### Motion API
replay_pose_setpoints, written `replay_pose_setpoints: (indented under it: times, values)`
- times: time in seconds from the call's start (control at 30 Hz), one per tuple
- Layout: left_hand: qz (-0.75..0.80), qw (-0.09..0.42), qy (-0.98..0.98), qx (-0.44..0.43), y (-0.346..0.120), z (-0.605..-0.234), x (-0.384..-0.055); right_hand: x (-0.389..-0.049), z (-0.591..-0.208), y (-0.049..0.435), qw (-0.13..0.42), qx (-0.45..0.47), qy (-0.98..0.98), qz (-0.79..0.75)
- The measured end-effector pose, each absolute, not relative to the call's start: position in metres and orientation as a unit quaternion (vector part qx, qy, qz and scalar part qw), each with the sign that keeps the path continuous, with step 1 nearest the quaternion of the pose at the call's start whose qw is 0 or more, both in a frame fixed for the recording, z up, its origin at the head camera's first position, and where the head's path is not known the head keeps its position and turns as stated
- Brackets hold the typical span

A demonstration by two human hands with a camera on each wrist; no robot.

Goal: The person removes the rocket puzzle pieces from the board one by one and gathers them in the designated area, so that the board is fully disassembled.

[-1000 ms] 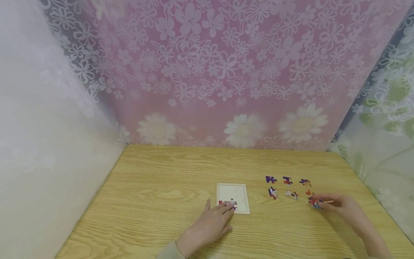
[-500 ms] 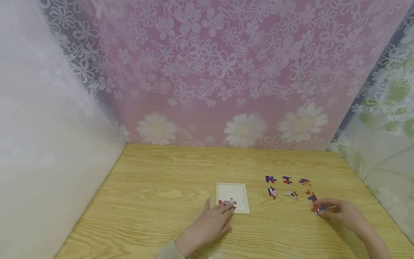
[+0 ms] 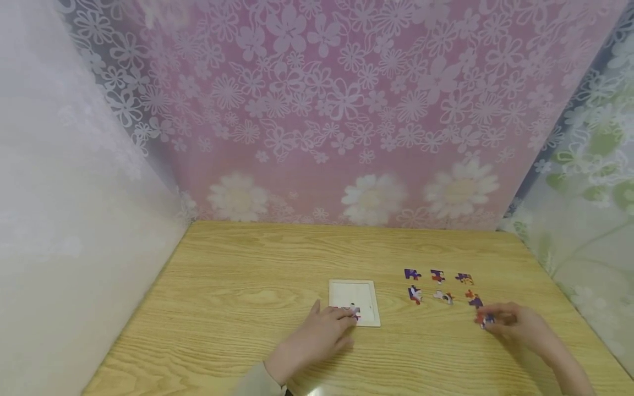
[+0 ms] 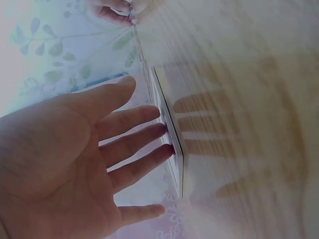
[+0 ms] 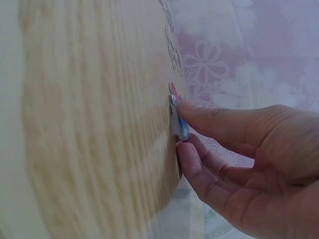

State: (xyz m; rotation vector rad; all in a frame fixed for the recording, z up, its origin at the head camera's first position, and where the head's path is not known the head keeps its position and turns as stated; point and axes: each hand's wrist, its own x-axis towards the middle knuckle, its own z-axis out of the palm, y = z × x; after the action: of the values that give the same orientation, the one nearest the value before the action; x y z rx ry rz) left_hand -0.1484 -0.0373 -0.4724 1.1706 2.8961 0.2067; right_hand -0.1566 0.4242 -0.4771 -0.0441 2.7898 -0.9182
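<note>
My left hand (image 3: 319,334) reaches onto a small white puzzle tray (image 3: 350,292), its fingers resting on joined jigsaw pieces (image 3: 355,314) in the tray's near part. In the left wrist view, the fingers of that hand (image 4: 65,154) are spread and fairly straight, with middle fingertips touching the tray (image 4: 175,164). At the right, my right hand (image 3: 520,324) pinches a red and blue jigsaw piece (image 3: 484,319) between thumb and fingers. The right wrist view has the piece (image 5: 175,119) tilted, low against the table, partly hidden by the fingertips.
Several loose jigsaw pieces lie in rows right of the tray, among them a purple one (image 3: 411,274) and a white one (image 3: 443,297). Another piece (image 3: 474,299) lies just beyond my right hand. Flowered cloth (image 3: 292,192) stands along the table's far edge (image 3: 297,223).
My right hand has shifted slightly toward me with its piece and turned it, uncovering more of the loose piece beyond. My left hand stays on the tray.
</note>
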Motion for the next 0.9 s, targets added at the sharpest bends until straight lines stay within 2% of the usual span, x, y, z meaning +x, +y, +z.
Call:
replay_pose_setpoints:
  times: [0.17, 0.47, 0.9]
  values:
    - [0.072, 0.009, 0.922, 0.38, -0.039, -0.471, -0.153, -0.154, -0.476, 0.424, 0.115, -0.011, 0.935, -0.335]
    - [0.079, -0.004, 0.922, 0.379, -0.043, -0.469, -0.156, -0.152, -0.465, 0.419, 0.047, -0.03, 0.94, -0.338]
    - [0.053, 0.015, 0.927, 0.371, -0.064, -0.466, -0.148, -0.168, -0.461, 0.375, 0.013, -0.076, 0.927, -0.367]
